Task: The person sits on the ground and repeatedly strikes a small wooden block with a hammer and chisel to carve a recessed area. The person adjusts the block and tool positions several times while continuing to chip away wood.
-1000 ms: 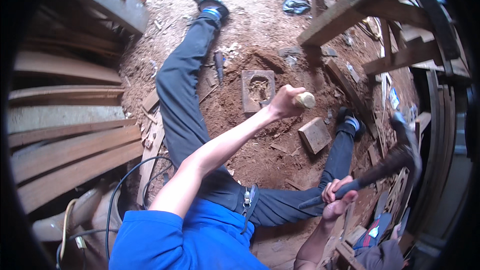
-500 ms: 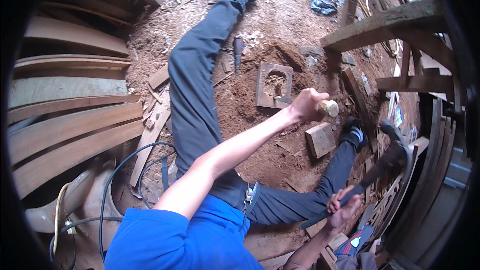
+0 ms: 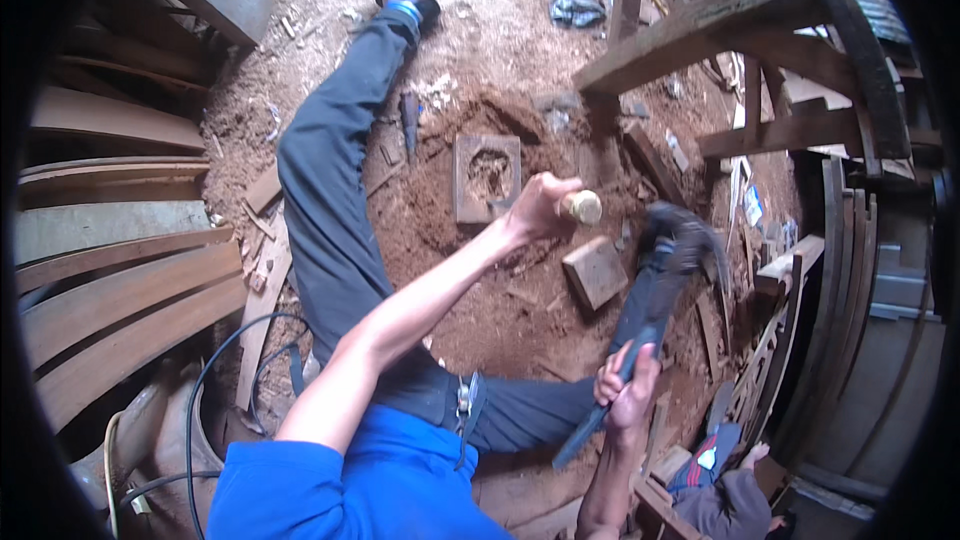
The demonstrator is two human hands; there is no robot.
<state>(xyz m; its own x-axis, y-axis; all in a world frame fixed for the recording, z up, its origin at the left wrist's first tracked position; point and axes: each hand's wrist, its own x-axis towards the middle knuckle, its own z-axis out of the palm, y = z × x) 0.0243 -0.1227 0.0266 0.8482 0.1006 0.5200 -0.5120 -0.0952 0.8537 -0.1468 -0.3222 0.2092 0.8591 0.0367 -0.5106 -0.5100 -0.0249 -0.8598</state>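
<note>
Gripped in my left hand [image 3: 540, 205] is a chisel's pale rounded handle [image 3: 585, 206]; its dark blade reaches down to a square wooden block [image 3: 465, 165] with an irregular hollow holding chips. My right hand [image 3: 625, 385] is closed round the dark handle of a hammer, whose head [image 3: 680, 235] is raised to the right of the chisel, apart from it. A second wooden block [image 3: 595, 272] lies below and right of my left hand on reddish sawdust. A dark tapered tool [image 3: 410, 128] lies beside my outstretched left leg.
Boards [image 3: 130, 310] stack along the left, near looped cables [image 3: 210, 370]. A timber frame [image 3: 700, 20] stands at the upper right, with upright planks [image 3: 845, 270] below. A crumpled plastic bag [image 3: 575, 8] lies beyond. Another person [image 3: 730, 505] is low at the bottom right.
My right hand and hammer have swung leftward, the head moving up and closer to the chisel. My left hand keeps its grip above the hollowed block; the whole view has shifted slightly.
</note>
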